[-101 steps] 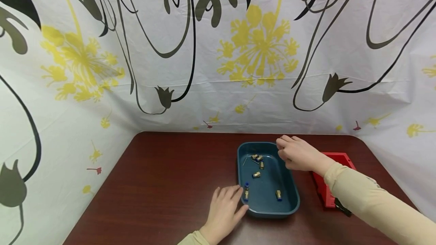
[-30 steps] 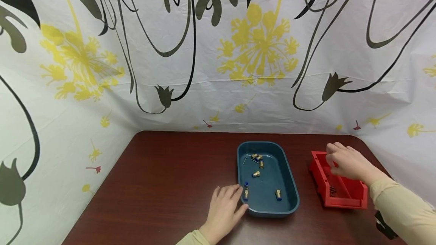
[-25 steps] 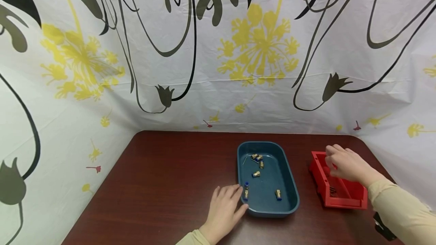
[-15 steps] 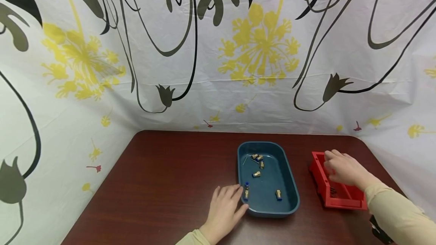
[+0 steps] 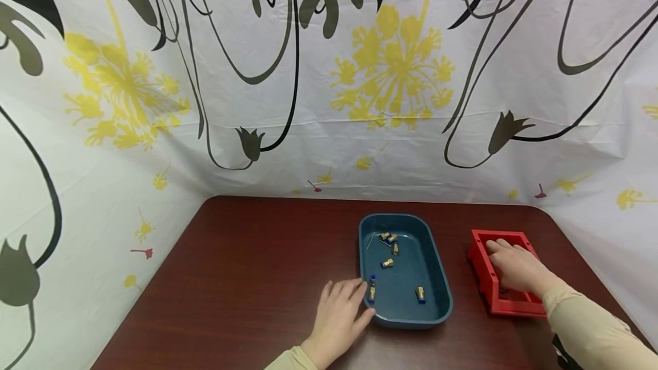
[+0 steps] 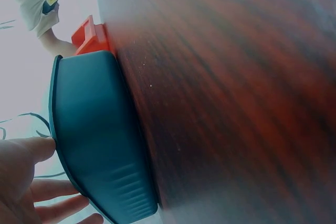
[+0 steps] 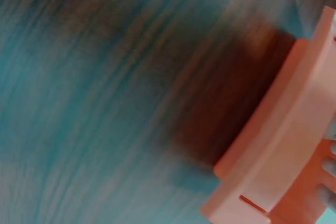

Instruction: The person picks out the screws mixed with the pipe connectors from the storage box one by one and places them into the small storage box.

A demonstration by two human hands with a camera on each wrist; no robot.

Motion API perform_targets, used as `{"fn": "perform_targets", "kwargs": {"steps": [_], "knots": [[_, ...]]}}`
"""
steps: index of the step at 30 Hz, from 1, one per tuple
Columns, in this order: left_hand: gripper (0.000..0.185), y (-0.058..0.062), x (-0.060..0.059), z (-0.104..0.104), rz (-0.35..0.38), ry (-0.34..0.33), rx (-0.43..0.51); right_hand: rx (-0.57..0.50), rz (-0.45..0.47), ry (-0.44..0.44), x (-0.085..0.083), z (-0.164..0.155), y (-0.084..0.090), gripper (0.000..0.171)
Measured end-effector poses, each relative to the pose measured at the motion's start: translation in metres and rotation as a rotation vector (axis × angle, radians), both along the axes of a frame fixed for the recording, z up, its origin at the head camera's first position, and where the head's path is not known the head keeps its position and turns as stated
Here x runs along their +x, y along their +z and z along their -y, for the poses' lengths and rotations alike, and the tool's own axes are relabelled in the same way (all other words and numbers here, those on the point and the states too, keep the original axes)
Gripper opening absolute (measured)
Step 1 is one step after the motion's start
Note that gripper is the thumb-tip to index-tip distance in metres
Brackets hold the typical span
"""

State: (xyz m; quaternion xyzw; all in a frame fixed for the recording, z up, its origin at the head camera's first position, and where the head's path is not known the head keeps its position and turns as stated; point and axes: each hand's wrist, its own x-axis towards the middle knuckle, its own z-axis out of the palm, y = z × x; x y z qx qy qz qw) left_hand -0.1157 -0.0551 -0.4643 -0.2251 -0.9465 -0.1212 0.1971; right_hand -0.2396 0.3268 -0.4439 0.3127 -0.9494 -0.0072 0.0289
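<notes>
Red box (image 5: 482, 278) interior lies mostly hidden under the right hand (image 5: 516, 267), grip unclear; left hand (image 5: 336, 321) rests flat against the blue tray (image 5: 442, 296).

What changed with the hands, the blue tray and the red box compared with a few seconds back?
The right hand moved from the blue tray's far right edge across to the red box, then sank into it; what it holds is hidden. The box's near end, lifted a second ago, now sits lower. The left hand, the tray and the brass fittings kept their places.
</notes>
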Motion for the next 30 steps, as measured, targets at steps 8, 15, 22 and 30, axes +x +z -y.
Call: {"fn": "perform_targets", "kwargs": {"steps": [8,15,22,30], "knots": [[0.042,0.001,0.0,0.0,0.01,0.0,0.001,-0.023,0.053,-0.031,0.005,-0.001,-0.009,0.02],[0.041,0.001,0.0,0.0,0.004,-0.002,0.006,-0.025,0.059,-0.04,0.005,-0.002,-0.012,0.021],[0.042,0.001,0.001,0.0,0.012,-0.003,0.005,-0.02,0.054,-0.025,0.006,-0.003,-0.012,0.019],[0.041,0.002,0.0,0.0,0.007,-0.002,0.005,0.005,-0.035,0.06,0.003,-0.006,0.005,0.025]]}}
